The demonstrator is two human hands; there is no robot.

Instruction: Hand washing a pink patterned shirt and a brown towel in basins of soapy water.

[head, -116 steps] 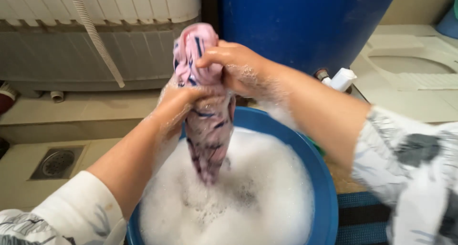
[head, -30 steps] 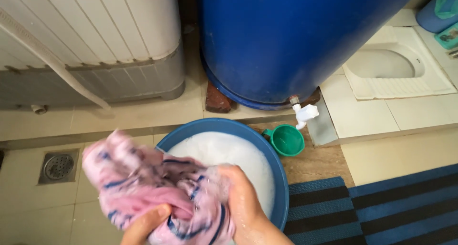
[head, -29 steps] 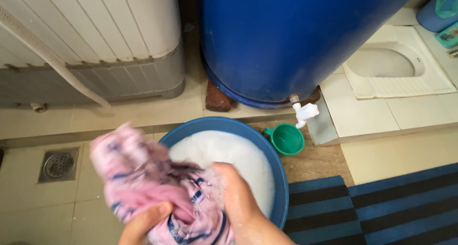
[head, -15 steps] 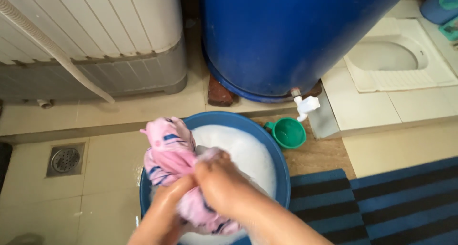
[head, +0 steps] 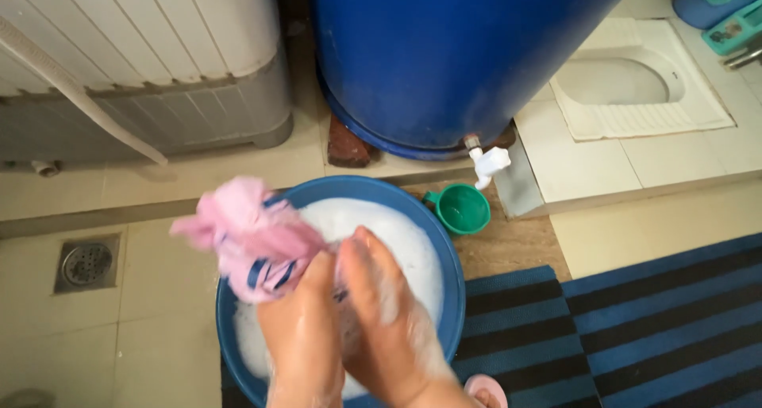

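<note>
We find the left hand [head: 305,329] and right hand [head: 381,313] pressed together, palms inward, over the blue basin [head: 448,297] of suds. The pink striped cloth [head: 250,237] is clamped between them and bunches out beyond the fingertips, up and left, above the basin's rim. Foam blurs the grip; it appears closed.

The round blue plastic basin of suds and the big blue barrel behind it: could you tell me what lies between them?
In the head view, only a strip of bare beige floor tile; the small green cup sits off to the right.
</note>
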